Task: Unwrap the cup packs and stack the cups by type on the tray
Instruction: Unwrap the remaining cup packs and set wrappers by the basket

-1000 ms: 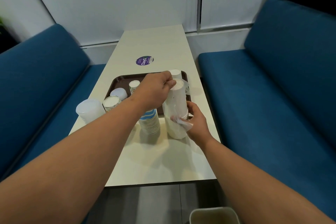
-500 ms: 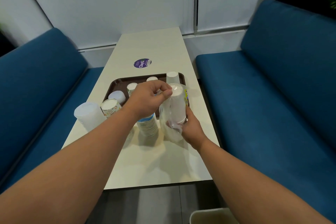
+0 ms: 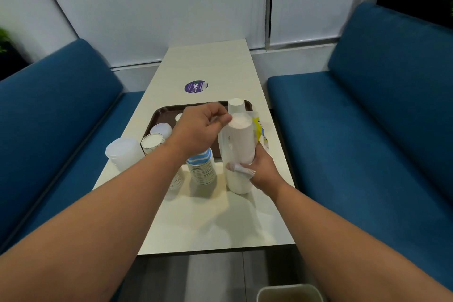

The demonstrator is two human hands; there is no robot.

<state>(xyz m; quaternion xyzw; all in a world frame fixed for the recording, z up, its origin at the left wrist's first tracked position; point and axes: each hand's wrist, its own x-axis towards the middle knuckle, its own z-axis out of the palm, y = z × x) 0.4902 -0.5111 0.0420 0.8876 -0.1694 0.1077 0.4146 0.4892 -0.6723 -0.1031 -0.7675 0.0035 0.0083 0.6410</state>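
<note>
A: Cup pack [image 3: 239,154] of plain white cups stands upright at the near right of the bench [image 3: 215,223], just near of the brown tray [image 3: 160,115], with its clear wrap loose around it. How should the wrap come off?

B: Downward, I think. The right hand [image 3: 263,170] is curled round the lower part of the pack and has a bunch of film pinched against it. The left hand [image 3: 202,130] has its fingers closed at the pack's top, apparently pinching the film or the top cup; which of the two, I cannot tell.

A: So which hand does the work?

B: The left should steady the top of the stack while the right peels the film toward the bench. A sideways pull could tip the whole column.

A: Anything close enough to get knocked?

B: Yes, the blue-striped stack [image 3: 202,167] stands just left of the pack, beneath the left forearm. A single white cup [image 3: 236,105] is already on the tray's far right corner, so that is probably where these go.

A: And the film?

B: Keep it off the tray; a bin [image 3: 289,294] sits on the floor nearby.
</note>
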